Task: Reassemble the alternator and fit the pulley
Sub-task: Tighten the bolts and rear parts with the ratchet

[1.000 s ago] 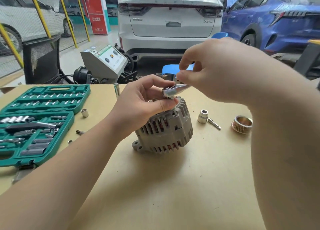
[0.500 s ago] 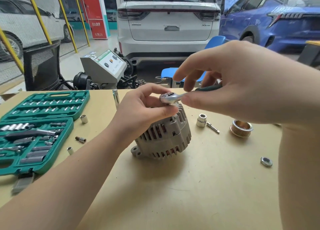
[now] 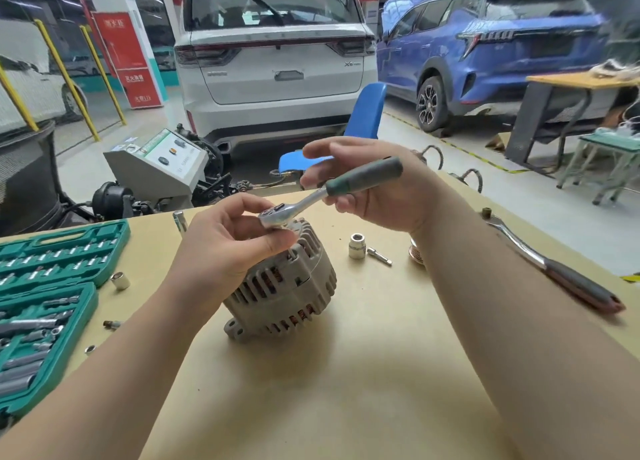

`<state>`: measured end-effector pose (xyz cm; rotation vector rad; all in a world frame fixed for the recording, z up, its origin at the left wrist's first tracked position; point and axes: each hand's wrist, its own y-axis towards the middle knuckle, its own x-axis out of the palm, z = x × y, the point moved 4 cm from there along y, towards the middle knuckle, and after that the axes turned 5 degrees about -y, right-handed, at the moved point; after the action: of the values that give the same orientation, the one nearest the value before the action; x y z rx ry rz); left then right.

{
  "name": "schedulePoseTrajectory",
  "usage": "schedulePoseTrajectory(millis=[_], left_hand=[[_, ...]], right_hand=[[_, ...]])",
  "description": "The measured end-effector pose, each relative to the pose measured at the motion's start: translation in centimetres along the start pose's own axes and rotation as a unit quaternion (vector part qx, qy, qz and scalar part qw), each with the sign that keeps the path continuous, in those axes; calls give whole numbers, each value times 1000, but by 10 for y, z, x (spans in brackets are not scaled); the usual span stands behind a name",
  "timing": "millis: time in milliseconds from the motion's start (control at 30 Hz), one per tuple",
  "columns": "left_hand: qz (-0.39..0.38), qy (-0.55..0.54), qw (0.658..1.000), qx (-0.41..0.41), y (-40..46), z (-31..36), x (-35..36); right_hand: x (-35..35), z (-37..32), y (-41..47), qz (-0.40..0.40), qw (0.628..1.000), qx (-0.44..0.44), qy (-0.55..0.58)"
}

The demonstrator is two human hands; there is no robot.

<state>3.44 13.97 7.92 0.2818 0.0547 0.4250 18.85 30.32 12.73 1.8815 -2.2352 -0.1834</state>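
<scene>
A grey ribbed alternator (image 3: 287, 286) sits on the tan table (image 3: 346, 373), tilted to the right. A small ratchet (image 3: 322, 196) with a dark green handle has its chrome head over the alternator's top edge. My left hand (image 3: 228, 241) pinches the ratchet head from the left, fingers curled over it. My right hand (image 3: 377, 189) holds the green handle, which points up and right. The grooved pulley (image 3: 417, 253) lies behind my right forearm, mostly hidden.
An open green socket set case (image 3: 48, 286) fills the left of the table, with loose sockets (image 3: 120, 281) near it. A silver socket (image 3: 357, 246) and a short bit (image 3: 379, 255) lie right of the alternator. A larger ratchet (image 3: 554, 269) lies at the right edge.
My right hand swung the ratchet handle out to the right and upward, away from my view. My left hand stayed on the ratchet head. The head camera lifted, showing more of the garage.
</scene>
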Motion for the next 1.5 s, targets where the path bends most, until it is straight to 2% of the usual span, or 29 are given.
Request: schedulePoseTrajectory(millis=[133,200,367,433,700,833,967,1100,1200,1267,1400,1433,1500], left_hand=[[0,-5,1000,4,-1,1,1],[-2,-5,1000,10,-1,1,2],[-20,-18,999,28,-1,2,2],[-26,-17,999,26,-1,1,1],[6,28,999,26,-3,0,1],[29,36,999,18,-3,2,-1],[25,52,998,-4,-2,0,-2],[8,55,998,-8,-1,-1,-3],[1,47,999,-7,-2,-1,-5],[-14,48,999,-7,-2,-1,-6],[-31,27,999,-28,2,-5,-7],[-30,22,999,-31,2,-5,-7],[-28,21,999,-28,2,-6,-5]], right_hand=[[5,23,2,-93,991,13,-92],[9,32,6,-105,988,16,-112],[9,54,20,42,992,-30,-113],[6,59,23,74,992,-35,-98],[11,50,22,131,976,-97,-141],[29,30,12,126,965,-129,-188],[45,32,-1,237,933,-160,-218],[74,59,-15,370,857,-219,-283],[86,69,-20,404,816,-263,-320],[86,69,-17,395,834,-259,-286],[78,71,-7,383,904,-167,-86],[78,73,-5,381,911,-145,-55],[78,73,-3,401,901,-155,-63]])
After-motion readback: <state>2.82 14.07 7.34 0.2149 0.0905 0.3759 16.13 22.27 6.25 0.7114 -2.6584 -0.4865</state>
